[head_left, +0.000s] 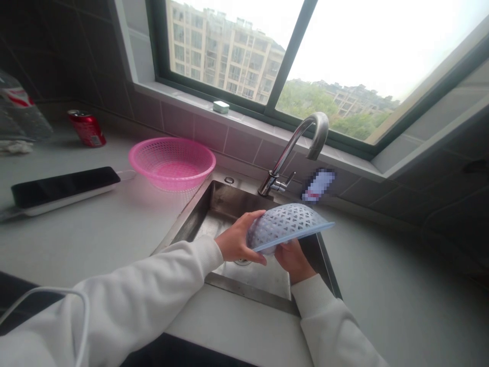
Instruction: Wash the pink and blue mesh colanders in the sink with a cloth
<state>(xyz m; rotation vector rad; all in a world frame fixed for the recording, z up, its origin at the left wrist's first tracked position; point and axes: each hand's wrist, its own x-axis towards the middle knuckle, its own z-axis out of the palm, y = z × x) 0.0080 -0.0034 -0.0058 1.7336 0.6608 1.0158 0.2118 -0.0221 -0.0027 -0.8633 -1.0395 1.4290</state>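
A light blue colander point(290, 223) with small cut-out holes is held tilted over the steel sink point(217, 196), its rim sloping up to the right. My left hand point(239, 238) grips its left side, thumb on the outer wall and fingers around the rim. From below, my right hand point(293, 259) holds the colander near the rim; most of its fingers are hidden by the colander. Behind it stands the chrome faucet point(294, 148), with no water seen running.
On the counter to the left are a pink basket point(171, 162), a red can point(87, 128), a phone-like black slab point(64, 187) and a clear bottle point(23, 109). A small box point(220, 107) sits on the windowsill. A white cable point(86, 311) crosses my left sleeve.
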